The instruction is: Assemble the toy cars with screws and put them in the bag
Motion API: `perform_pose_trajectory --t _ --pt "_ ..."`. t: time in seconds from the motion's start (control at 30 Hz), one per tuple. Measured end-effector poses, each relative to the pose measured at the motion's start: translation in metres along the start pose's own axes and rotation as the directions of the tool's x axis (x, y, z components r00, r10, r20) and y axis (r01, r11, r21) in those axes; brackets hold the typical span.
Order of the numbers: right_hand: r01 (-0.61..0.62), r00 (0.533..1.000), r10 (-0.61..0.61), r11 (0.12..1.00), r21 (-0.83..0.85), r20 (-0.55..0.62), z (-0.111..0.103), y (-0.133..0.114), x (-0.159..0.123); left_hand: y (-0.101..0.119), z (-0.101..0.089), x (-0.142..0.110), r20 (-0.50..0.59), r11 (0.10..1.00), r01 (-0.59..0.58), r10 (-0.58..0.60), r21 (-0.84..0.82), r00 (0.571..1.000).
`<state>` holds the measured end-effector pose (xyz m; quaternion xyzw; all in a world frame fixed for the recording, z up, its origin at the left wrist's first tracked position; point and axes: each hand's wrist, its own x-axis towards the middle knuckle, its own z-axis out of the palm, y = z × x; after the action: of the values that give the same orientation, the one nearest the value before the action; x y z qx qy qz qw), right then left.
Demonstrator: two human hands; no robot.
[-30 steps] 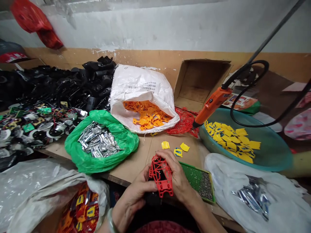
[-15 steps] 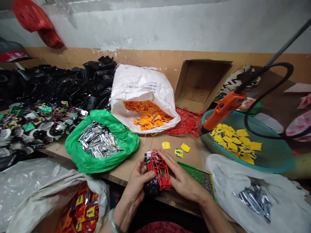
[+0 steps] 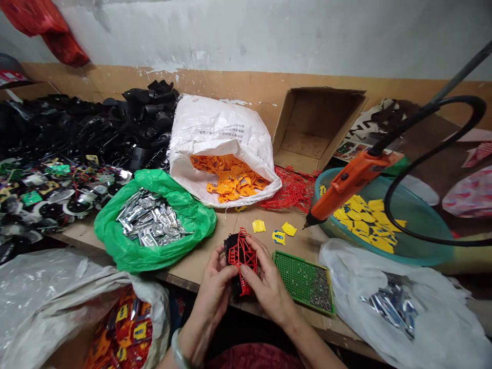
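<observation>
The red frame (image 3: 243,256), with a black part (image 3: 231,245) against it, is held at the near edge of the table (image 3: 226,225), in front of the body. The left hand (image 3: 217,279) grips the black part's side, thumb against the red frame; the right hand (image 3: 265,279) closes on the other side, its thumb pressed on the frame's bars. No lettering can be read on either piece.

Just beyond the fingers lie three yellow pieces (image 3: 289,228), one with a blue marking. To the right, near the table's edge, is a green tray (image 3: 295,277) of small metal bits. Bare cardboard shows between the tray, the yellow pieces and the green bag (image 3: 115,251) of silvery parts, leaving some open room.

Behind stands a white sack (image 3: 223,115) with lines of dark printed characters, upside down and too small to read surely; it holds orange pieces (image 3: 234,179) with blue marks. The orange screwdriver (image 3: 342,187) hangs tip down beside the teal basin (image 3: 426,225) of yellow pieces, its label illegible. An open cardboard box (image 3: 315,123) stands against the wall.
</observation>
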<state>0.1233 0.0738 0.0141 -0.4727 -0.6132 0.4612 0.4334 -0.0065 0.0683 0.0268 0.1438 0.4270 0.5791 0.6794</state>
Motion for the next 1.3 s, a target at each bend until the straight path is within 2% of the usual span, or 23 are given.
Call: perform_pose_trajectory --t 0.13,0.27,0.33,0.5,0.77,0.87,0.97,1.03,1.17,1.3 --pt "-0.071 0.997 0.067 0.986 0.153 0.03 -0.006 0.002 0.006 0.002 -0.007 0.001 0.061 0.996 0.074 -0.071 -0.048 0.996" --pt "-0.117 0.99 0.133 0.967 0.226 -0.054 -0.011 0.003 0.007 0.003 -0.013 0.005 0.053 0.998 0.061 -0.059 -0.027 0.997" --pt "-0.096 0.991 0.111 0.98 0.174 -0.079 -0.01 0.003 0.005 0.002 -0.014 0.006 0.035 0.999 0.036 -0.035 -0.019 0.999" --pt "0.06 0.996 -0.057 0.997 -0.052 0.063 -0.001 0.002 0.001 -0.001 -0.011 0.006 -0.008 0.999 0.015 -0.015 0.035 1.0" --pt "0.137 0.984 -0.103 0.956 -0.261 0.142 0.003 0.013 -0.001 0.005 -0.016 0.0 0.057 0.999 0.042 -0.04 -0.03 0.998" --pt "0.18 0.979 -0.14 0.936 -0.303 0.149 0.006 0.014 -0.005 0.006 -0.009 -0.001 0.078 1.0 -0.028 0.028 -0.001 0.997" --pt "0.147 0.978 -0.108 0.963 -0.225 0.177 0.01 0.013 -0.006 0.004 -0.004 0.005 -0.024 0.993 -0.107 0.108 0.051 0.994" --pt "0.058 0.987 -0.04 0.992 -0.112 0.157 0.01 0.013 -0.005 0.004 -0.005 0.011 -0.065 0.995 -0.088 0.091 0.042 0.994" --pt "-0.126 0.987 0.104 0.974 0.188 0.123 0.009 0.011 -0.001 0.009 -0.012 0.02 -0.004 0.999 -0.017 0.017 -0.038 1.0" --pt "-0.168 0.984 0.142 0.933 0.318 0.106 0.009 0.006 0.0 0.011 -0.012 0.016 0.015 0.997 -0.063 0.064 -0.039 0.998"
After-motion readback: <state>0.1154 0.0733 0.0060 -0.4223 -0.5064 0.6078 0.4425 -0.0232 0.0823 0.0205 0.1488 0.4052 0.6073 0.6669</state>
